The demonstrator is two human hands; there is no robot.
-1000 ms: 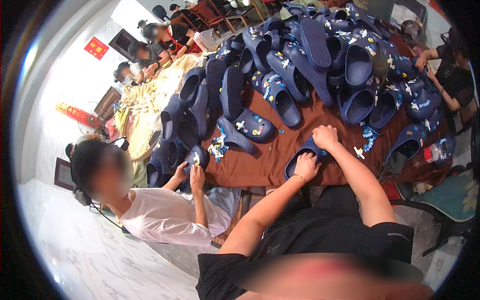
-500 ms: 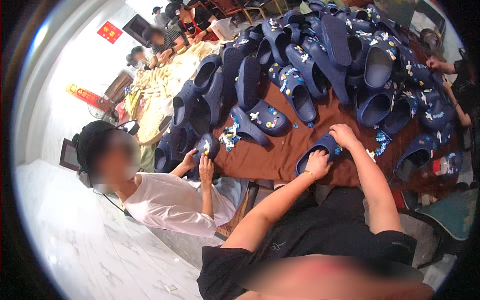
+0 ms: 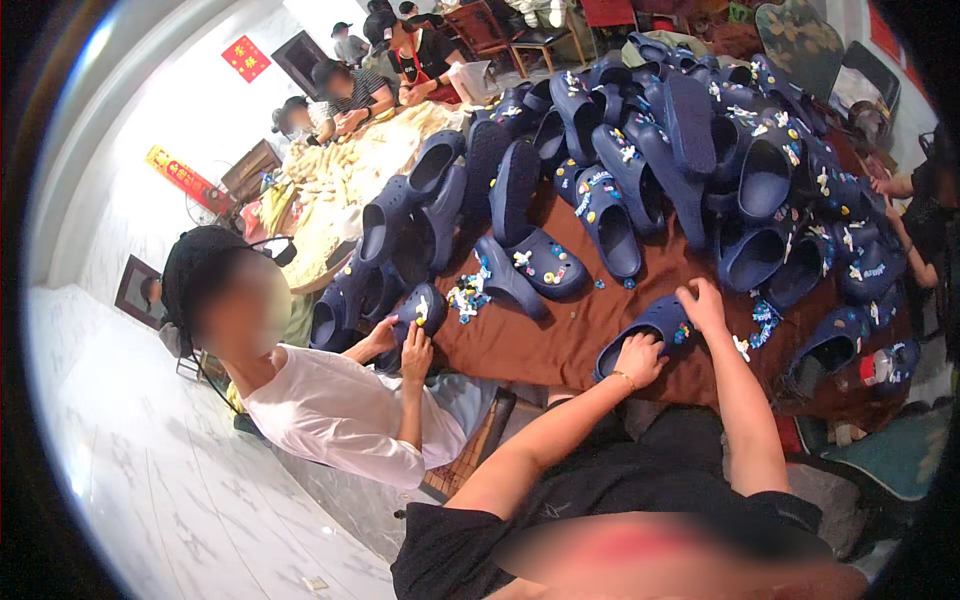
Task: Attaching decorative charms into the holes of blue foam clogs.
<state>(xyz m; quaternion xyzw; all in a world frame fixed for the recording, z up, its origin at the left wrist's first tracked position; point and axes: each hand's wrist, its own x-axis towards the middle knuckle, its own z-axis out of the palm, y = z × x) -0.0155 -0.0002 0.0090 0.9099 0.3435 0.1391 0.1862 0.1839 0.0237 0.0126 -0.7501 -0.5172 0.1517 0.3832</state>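
Note:
A dark blue clog (image 3: 652, 322) lies at the table's near edge in front of me, with small coloured charms on its toe. My left hand (image 3: 640, 362), with a thin bracelet at the wrist, grips it at the opening, some fingers down inside. At the toe end, my right hand (image 3: 704, 305) holds the clog's far side beside the charms. Its fingertips are partly hidden. Blue and white charms (image 3: 766, 322) lie in a small heap to the right of the clog, and a white charm (image 3: 740, 346) lies closer to me.
A big pile of blue clogs (image 3: 690, 130) covers the far part of the brown cloth (image 3: 560, 345). To my left a co-worker in a white shirt (image 3: 330, 405) handles another clog (image 3: 420, 308) near a charm heap (image 3: 470, 292). Another person's arms (image 3: 905, 240) reach in at right.
The whole view has shifted, so the table sits a little lower in it. Both my hands stay on the same clog, with the left still at its opening and the right at its toe.

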